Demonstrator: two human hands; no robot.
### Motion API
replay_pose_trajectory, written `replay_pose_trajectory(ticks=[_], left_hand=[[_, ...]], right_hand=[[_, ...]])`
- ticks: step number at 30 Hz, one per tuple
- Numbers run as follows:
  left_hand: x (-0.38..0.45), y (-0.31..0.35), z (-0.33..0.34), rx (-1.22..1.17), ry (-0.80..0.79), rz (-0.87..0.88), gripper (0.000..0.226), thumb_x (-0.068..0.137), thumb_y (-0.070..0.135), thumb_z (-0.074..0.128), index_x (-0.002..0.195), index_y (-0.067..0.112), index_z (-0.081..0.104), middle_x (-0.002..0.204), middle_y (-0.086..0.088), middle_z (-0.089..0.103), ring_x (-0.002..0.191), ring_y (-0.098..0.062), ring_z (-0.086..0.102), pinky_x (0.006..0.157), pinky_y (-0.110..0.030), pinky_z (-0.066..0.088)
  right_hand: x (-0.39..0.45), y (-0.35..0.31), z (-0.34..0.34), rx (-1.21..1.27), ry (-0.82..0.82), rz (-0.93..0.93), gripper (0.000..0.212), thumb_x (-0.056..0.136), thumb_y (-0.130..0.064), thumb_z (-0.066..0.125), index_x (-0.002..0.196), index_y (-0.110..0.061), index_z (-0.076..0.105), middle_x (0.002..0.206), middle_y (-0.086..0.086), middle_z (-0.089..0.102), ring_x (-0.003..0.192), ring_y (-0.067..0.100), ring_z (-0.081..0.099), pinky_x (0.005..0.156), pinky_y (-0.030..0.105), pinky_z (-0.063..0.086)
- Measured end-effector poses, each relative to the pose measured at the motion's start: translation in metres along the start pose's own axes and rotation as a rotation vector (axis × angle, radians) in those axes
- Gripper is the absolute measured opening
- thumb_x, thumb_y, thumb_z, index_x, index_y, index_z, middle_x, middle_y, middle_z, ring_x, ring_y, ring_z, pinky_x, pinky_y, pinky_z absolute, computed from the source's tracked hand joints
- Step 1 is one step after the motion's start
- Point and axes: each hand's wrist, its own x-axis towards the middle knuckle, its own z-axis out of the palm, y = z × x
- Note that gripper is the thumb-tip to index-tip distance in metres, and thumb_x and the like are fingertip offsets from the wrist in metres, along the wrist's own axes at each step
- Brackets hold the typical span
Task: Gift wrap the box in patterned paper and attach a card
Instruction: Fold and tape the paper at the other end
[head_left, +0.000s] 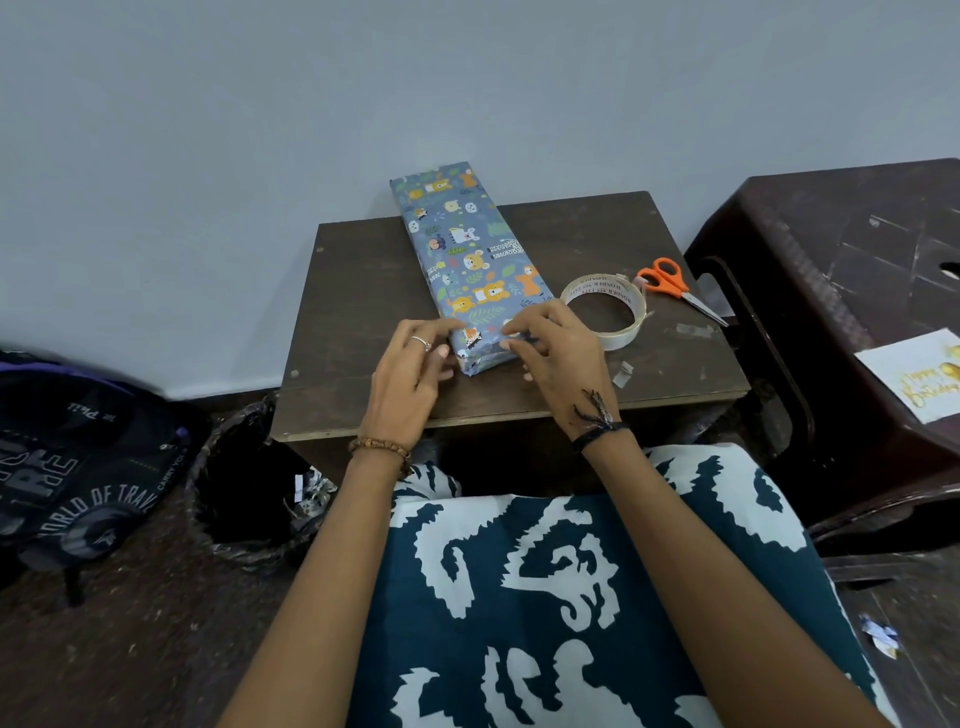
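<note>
- Pressing down on the near end of a long box (470, 260) already covered in blue animal-print paper, a seated person works at a small dark wooden desk (363, 291) set against a pale wall.
- The left hand (415, 371) rests against the left near corner of the box, fingers loosely curled and touching the paper; a ring shows on one finger and a beaded bracelet sits at the wrist.
- The right hand (558, 351) lies over the right near corner, fingertips pinched low on the folded end flap; dark threads are tied at that wrist.
- Neither hand lifts the parcel: it lies flat on the desk, angled from the near centre toward the far left edge, its far end reaching past the desk's back edge.
- A roll of clear tape (605, 309) lies just beside the right hand, on the desk.
- Orange-handled scissors (675, 288) lie beyond the tape, near the desk's right edge, blades pointing right.
- A small scrap of tape or paper (623, 374) lies near the front right of the desk.
- A white card (914, 374) with gold lettering rests on a dark brown plastic stool (831, 249) to the right, well apart from the box.
- A lined bin (244, 493) and a dark backpack (78, 467) stand on the floor to the left.
</note>
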Motion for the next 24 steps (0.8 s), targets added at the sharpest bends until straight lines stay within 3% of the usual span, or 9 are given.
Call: replay_pose_trajectory(ticks=[2,5,7,11,17,20,24], left_hand=[[0.001,0.003,0.002,-0.016,0.056,-0.070,0.036,0.088,0.008,0.056,0.103,0.041,0.049,0.094,0.009,0.051,0.089,-0.011,0.062,0.080,-0.034,0.056],[0.001,0.007,0.004,0.033,0.061,-0.148,0.043,0.078,0.015,0.072,0.104,0.027,0.040,0.082,0.006,0.055,0.074,0.005,0.061,0.074,-0.012,0.048],[0.001,0.008,0.006,0.054,0.037,-0.177,0.049,0.075,0.012,0.075,0.104,0.026,0.038,0.077,0.007,0.058,0.071,0.009,0.060,0.071,-0.005,0.045],[-0.002,0.008,0.004,0.068,0.035,-0.183,0.050,0.077,0.001,0.070,0.106,0.027,0.038,0.075,0.008,0.063,0.073,0.000,0.063,0.081,-0.021,0.052],[-0.008,0.018,0.003,0.144,-0.019,-0.147,0.050,0.078,0.003,0.066,0.106,0.032,0.036,0.075,0.011,0.062,0.078,-0.006,0.064,0.079,-0.040,0.054],[-0.012,0.023,0.003,0.174,-0.015,-0.130,0.051,0.077,0.005,0.065,0.105,0.035,0.035,0.075,0.014,0.062,0.076,-0.004,0.063,0.076,-0.044,0.054],[-0.016,0.028,0.003,0.138,0.011,-0.153,0.055,0.076,0.003,0.066,0.096,0.044,0.035,0.075,0.010,0.063,0.074,-0.006,0.064,0.077,-0.044,0.054]], right_hand=[[-0.001,-0.001,-0.003,-0.024,0.005,-0.043,0.012,0.086,-0.007,0.059,0.094,-0.006,0.069,0.099,0.005,0.060,0.080,0.017,0.060,0.063,0.046,0.054],[-0.005,-0.005,-0.005,-0.145,0.045,-0.133,0.019,0.086,-0.004,0.057,0.099,-0.010,0.070,0.103,0.004,0.063,0.084,0.017,0.062,0.063,0.038,0.055],[-0.008,-0.008,-0.002,-0.204,0.031,-0.167,0.023,0.084,-0.006,0.059,0.104,-0.015,0.069,0.110,0.000,0.063,0.079,0.011,0.061,0.059,0.033,0.054],[-0.012,-0.012,0.003,-0.251,-0.090,-0.181,0.034,0.082,-0.013,0.064,0.115,-0.022,0.064,0.123,-0.006,0.057,0.079,0.006,0.053,0.060,0.030,0.054],[-0.011,-0.012,0.006,-0.279,-0.078,-0.183,0.037,0.080,-0.008,0.067,0.114,-0.022,0.064,0.119,-0.004,0.060,0.085,0.012,0.064,0.060,0.024,0.050],[-0.011,-0.011,0.006,-0.259,-0.091,-0.153,0.038,0.081,-0.009,0.066,0.116,-0.025,0.064,0.120,-0.005,0.060,0.090,0.012,0.063,0.063,0.020,0.044],[-0.011,-0.011,0.005,-0.227,-0.115,-0.140,0.040,0.082,-0.007,0.065,0.117,-0.025,0.063,0.121,-0.005,0.059,0.090,0.013,0.063,0.065,0.028,0.051]])
